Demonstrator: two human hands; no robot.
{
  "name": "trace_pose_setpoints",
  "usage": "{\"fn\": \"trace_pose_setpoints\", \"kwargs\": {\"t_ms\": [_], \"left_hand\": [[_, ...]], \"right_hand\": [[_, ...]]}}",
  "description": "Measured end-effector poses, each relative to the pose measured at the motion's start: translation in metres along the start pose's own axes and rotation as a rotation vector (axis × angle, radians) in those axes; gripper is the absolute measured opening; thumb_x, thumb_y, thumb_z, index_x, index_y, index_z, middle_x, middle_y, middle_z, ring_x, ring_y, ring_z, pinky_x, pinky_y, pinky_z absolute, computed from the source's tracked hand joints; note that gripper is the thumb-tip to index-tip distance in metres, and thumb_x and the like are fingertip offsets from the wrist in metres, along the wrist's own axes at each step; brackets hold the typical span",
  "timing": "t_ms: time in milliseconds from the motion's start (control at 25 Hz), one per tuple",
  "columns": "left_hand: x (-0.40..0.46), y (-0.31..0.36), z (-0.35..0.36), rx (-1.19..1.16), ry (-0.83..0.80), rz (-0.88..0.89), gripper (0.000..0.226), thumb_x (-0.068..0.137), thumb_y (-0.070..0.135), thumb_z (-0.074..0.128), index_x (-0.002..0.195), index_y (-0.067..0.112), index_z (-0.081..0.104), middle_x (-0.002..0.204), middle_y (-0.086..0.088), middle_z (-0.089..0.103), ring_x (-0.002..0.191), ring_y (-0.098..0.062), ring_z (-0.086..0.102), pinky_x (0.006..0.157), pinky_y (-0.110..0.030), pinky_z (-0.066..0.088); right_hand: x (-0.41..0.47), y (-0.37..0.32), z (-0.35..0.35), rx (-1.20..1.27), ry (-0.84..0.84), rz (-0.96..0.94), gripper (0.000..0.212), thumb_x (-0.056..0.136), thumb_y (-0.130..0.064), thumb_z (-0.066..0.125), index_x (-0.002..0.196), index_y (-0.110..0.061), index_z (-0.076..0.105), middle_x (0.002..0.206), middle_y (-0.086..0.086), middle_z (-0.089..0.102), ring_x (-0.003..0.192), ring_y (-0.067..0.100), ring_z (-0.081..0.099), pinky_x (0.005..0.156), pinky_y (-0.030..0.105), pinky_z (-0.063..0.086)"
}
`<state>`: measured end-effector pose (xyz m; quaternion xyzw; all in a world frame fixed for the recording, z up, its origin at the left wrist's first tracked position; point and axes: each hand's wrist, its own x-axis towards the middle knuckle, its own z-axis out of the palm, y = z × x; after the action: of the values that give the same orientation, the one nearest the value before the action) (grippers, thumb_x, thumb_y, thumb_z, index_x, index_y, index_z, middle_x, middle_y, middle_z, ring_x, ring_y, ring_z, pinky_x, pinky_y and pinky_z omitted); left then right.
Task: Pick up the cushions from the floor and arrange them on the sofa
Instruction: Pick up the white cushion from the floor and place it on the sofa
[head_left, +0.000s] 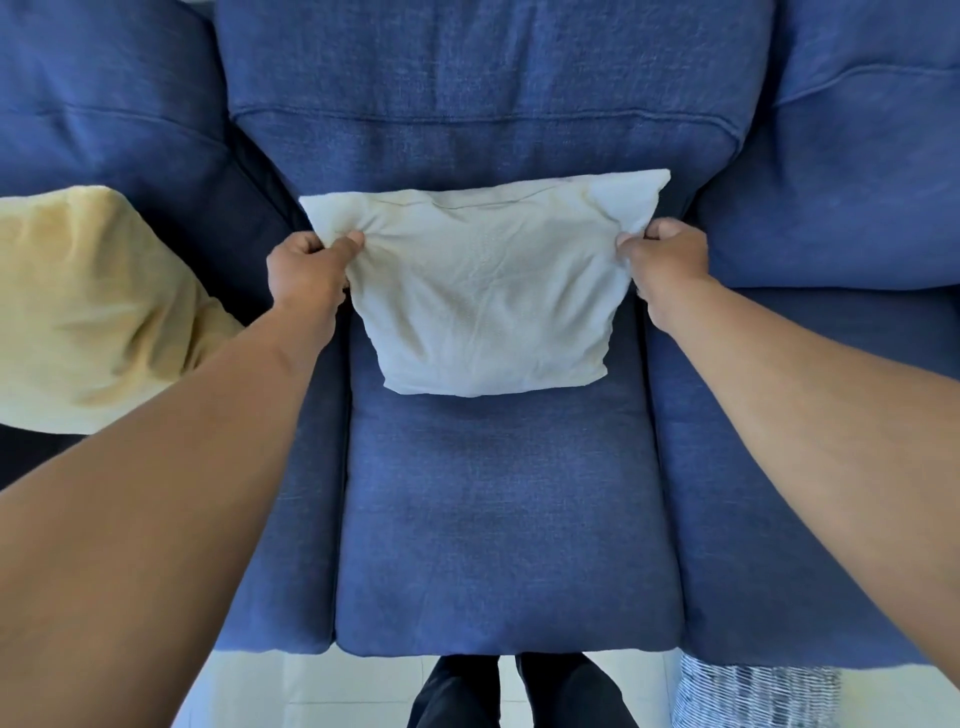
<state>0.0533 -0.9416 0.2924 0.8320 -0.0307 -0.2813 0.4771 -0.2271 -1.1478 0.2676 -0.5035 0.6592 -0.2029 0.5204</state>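
Observation:
A white cushion (485, 291) leans against the back of the blue sofa (498, 509), standing on the middle seat. My left hand (304, 270) pinches its left edge near the top corner. My right hand (667, 254) grips its right edge at about the same height. A yellow cushion (88, 306) rests on the left seat, leaning against the backrest there.
A striped black-and-white fabric item (748, 696) lies on the white tiled floor (311, 691) at the sofa's front right. My legs in dark trousers (514, 696) stand right at the sofa's front edge.

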Motion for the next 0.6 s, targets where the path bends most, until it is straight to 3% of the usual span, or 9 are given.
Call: {"fn": "trace_pose_setpoints", "kwargs": {"t_ms": [80, 160, 280, 400, 520, 600], "left_hand": [[-0.008, 0.004, 0.002, -0.034, 0.029, -0.013, 0.036, 0.084, 0.042, 0.083, 0.108, 0.02, 0.068, 0.096, 0.003, 0.073, 0.079, -0.013, 0.069, 0.066, -0.026, 0.061], [-0.025, 0.008, 0.001, 0.038, 0.102, 0.047, 0.043, 0.083, 0.046, 0.078, 0.116, 0.022, 0.065, 0.1, 0.007, 0.072, 0.086, -0.01, 0.069, 0.083, -0.031, 0.062], [-0.072, 0.006, 0.001, 0.228, 0.12, 0.149, 0.032, 0.094, 0.038, 0.068, 0.119, 0.018, 0.065, 0.097, 0.011, 0.066, 0.09, -0.009, 0.065, 0.08, -0.025, 0.052], [-0.117, -0.007, 0.008, 0.365, -0.066, 0.229, 0.03, 0.1, 0.037, 0.061, 0.122, 0.018, 0.067, 0.112, 0.009, 0.07, 0.105, -0.017, 0.068, 0.085, -0.03, 0.052], [-0.15, -0.013, 0.023, 0.528, -0.285, 0.359, 0.045, 0.104, 0.041, 0.056, 0.144, 0.019, 0.058, 0.142, 0.004, 0.065, 0.126, -0.019, 0.063, 0.105, -0.042, 0.053], [-0.174, -0.012, 0.033, 0.634, -0.402, 0.478, 0.053, 0.107, 0.04, 0.053, 0.155, 0.017, 0.049, 0.159, 0.001, 0.053, 0.143, -0.021, 0.052, 0.117, -0.041, 0.042]], "right_hand": [[-0.004, 0.002, 0.0, -0.018, -0.007, 0.03, 0.019, 0.085, -0.029, 0.071, 0.096, -0.014, 0.072, 0.098, 0.002, 0.077, 0.084, 0.019, 0.068, 0.069, 0.033, 0.056], [-0.017, 0.001, -0.005, -0.069, 0.005, 0.002, 0.017, 0.087, -0.032, 0.072, 0.098, -0.02, 0.07, 0.104, 0.002, 0.076, 0.095, 0.02, 0.071, 0.086, 0.036, 0.06], [-0.053, 0.005, -0.018, -0.188, -0.024, -0.03, 0.035, 0.093, -0.032, 0.069, 0.124, -0.016, 0.067, 0.117, 0.0, 0.072, 0.115, 0.023, 0.067, 0.102, 0.038, 0.053], [-0.098, 0.011, -0.035, -0.334, -0.063, -0.056, 0.047, 0.102, -0.031, 0.059, 0.138, -0.002, 0.055, 0.139, 0.012, 0.063, 0.129, 0.028, 0.058, 0.104, 0.038, 0.046], [-0.139, 0.018, -0.056, -0.461, -0.025, -0.104, 0.05, 0.105, -0.035, 0.051, 0.144, -0.003, 0.048, 0.147, 0.016, 0.056, 0.138, 0.032, 0.049, 0.108, 0.045, 0.041], [-0.163, 0.032, -0.072, -0.55, 0.018, -0.135, 0.055, 0.106, -0.038, 0.049, 0.149, -0.004, 0.042, 0.164, 0.015, 0.037, 0.154, 0.03, 0.028, 0.12, 0.051, 0.029]]}}
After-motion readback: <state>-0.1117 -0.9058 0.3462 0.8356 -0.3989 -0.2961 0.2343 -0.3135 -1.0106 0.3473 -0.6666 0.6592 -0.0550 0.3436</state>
